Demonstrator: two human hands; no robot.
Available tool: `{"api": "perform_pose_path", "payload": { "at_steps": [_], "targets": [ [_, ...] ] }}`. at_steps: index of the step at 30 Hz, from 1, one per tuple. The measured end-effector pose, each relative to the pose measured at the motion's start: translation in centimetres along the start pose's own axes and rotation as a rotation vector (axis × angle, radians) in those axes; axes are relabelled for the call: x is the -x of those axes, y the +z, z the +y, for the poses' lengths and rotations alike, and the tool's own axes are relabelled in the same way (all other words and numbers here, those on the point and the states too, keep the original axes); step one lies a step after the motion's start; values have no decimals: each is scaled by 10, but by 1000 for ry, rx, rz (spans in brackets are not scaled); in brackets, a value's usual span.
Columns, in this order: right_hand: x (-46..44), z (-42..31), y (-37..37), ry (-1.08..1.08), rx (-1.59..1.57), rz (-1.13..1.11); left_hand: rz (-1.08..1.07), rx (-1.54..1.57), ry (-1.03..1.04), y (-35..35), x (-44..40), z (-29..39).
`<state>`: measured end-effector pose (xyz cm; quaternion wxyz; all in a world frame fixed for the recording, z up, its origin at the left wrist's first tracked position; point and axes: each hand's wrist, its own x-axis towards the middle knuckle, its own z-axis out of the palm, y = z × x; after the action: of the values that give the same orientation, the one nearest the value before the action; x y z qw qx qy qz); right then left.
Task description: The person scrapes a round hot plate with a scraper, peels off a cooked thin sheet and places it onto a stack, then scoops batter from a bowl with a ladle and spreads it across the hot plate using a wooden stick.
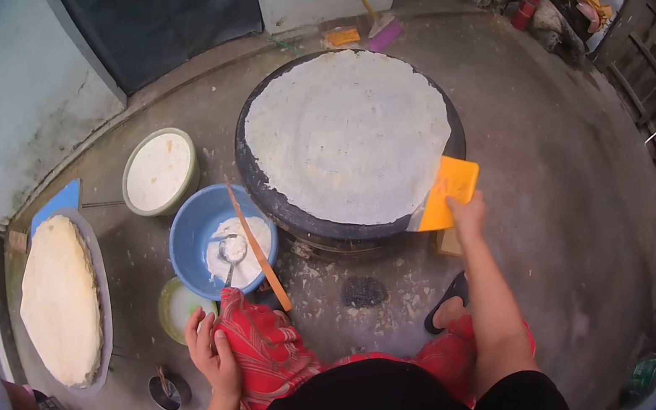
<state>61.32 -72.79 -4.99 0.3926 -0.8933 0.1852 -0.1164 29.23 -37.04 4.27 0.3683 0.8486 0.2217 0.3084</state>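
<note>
In my right hand [467, 213] I grip an orange-yellow scraper [454, 186], its edge at the right rim of a large round black griddle [262, 188]. A thin, pale sheet of batter [347, 132] with ragged edges covers most of the griddle. My left hand [216, 358] is beside my left knee, fingers stretched out and holding nothing. Just ahead of it stand a small greenish bowl [175, 309] and a blue basin [187, 226]. White batter or dough [218, 261] and a metal spoon [233, 249] are in the basin, and a wooden stick [257, 252] lies across it.
A pale tub [159, 171] of white mixture stands left of the griddle. At far left lies a thick stack of pale flat sheets [63, 301]. A small dark container [169, 389] sits on the floor. A broom [383, 33] and a red cylinder [525, 10] are at the back.
</note>
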Motion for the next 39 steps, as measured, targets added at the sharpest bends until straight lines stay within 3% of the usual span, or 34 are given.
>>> {"api": "perform_pose_path", "payload": {
  "at_steps": [4,5,6,8,9,11,12,14,16,23,25,31,38,39],
  "targets": [
    [119,-9,26,-39,-287,-123,-3,75,7,2,-1,-1],
    [151,-12,29,-99,-324,-228,1,72,3,2,-1,-1],
    [181,-31,19,-209,-171,-312,-14,72,18,2,-2,-2],
    [213,-44,13,-313,-277,-729,-22,67,23,0,-2,-3],
    [217,-54,9,-319,-276,-739,-27,67,32,0,-2,-4],
    [212,-78,5,-356,-155,-714,-25,63,33,-2,-2,-4],
    [198,-83,11,-446,-196,-569,-25,49,46,-3,-1,-4],
    [162,-81,35,-275,-356,-492,-20,35,53,-5,-1,-2],
    [134,-96,44,-268,-189,-346,-9,61,40,-5,-2,1],
    [109,-143,89,-297,-64,-331,-1,5,108,-6,-3,-1],
    [107,-154,89,-259,162,-319,-11,44,88,-6,-2,-2],
    [104,-174,67,-211,381,-382,-9,61,99,-6,-3,-3],
    [114,-175,49,-262,433,-301,-10,58,98,-8,0,-6],
    [114,-170,43,-326,305,-255,-15,75,88,-8,1,-9]
  ]
}}
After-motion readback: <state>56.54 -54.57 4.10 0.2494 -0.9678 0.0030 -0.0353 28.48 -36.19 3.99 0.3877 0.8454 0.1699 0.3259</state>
